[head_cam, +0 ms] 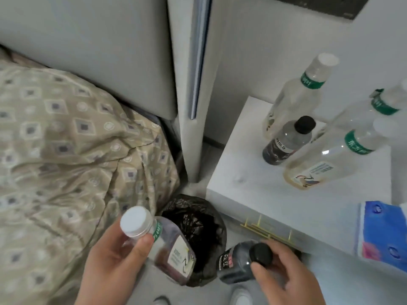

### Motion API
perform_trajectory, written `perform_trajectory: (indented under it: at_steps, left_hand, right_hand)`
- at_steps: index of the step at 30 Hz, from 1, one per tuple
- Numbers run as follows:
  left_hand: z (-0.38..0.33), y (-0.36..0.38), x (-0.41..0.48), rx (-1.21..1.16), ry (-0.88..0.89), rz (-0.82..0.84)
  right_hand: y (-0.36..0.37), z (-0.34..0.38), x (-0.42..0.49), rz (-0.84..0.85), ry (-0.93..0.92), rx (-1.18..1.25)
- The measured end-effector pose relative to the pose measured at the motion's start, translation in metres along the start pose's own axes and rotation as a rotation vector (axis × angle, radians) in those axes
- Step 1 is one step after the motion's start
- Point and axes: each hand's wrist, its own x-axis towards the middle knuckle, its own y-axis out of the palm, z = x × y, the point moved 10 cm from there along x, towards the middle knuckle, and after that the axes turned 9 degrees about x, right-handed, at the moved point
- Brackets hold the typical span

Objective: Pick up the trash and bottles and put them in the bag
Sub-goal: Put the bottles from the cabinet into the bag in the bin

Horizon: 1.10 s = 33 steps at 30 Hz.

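- A patterned quilt (66,139) fills the left.
- A white nightstand (242,172) at right bears upright bottles, among them a black-capped bottle (286,144).
- The black bag (198,219) stands open on the floor between them.
- The left hand (110,267), thumb and fingers curled round the neck, holds the white-capped bottle (174,249) over the bag's left rim. Its long axis slants, cap up-left, base down-right.
- The right hand (286,276) pinches the dark bottle (237,263) by its cap at the bag's right rim, base pointing left.

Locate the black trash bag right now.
Head view, bottom centre: the black bag stands open on the floor between the bed and the white nightstand, flanked by the clear bottle in the left hand and the dark bottle in the right hand.
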Motion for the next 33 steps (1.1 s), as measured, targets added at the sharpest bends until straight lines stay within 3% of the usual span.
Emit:
perform_trajectory:
  at_steps: [5, 9, 14, 21, 27, 31, 33]
  left_hand:
    - [0.083, 0.017, 0.043, 0.157, -0.066, -0.004]
    - [0.15, 0.055, 0.088, 0.288, -0.147, 0.051]
    - [0.232, 0.105, 0.122, 0.609, -0.277, 0.173]
    - [0.294, 0.114, 0.138, 0.669, -0.409, 0.186]
    - [0.296, 0.118, 0.137, 0.763, -0.259, 0.228]
    - [0.266, 0.095, 0.126, 0.851, 0.16, 0.06]
    - [0.279, 0.095, 0.115, 0.895, 0.218, 0.192]
  right_hand:
    - [0.088, -0.038, 0.044, 0.133, 0.007, -0.072]
    - [0.132, -0.059, 0.089, 0.142, -0.007, -0.104]
    - [0.165, -0.096, 0.121, 0.151, 0.015, -0.182]
    - [0.182, -0.123, 0.127, 0.172, 0.083, -0.259]
    - [0.2, -0.135, 0.142, 0.19, 0.102, -0.324]
    - [0.229, -0.146, 0.155, 0.261, 0.111, -0.395]
    - [0.244, -0.155, 0.162, 0.285, 0.132, -0.439]
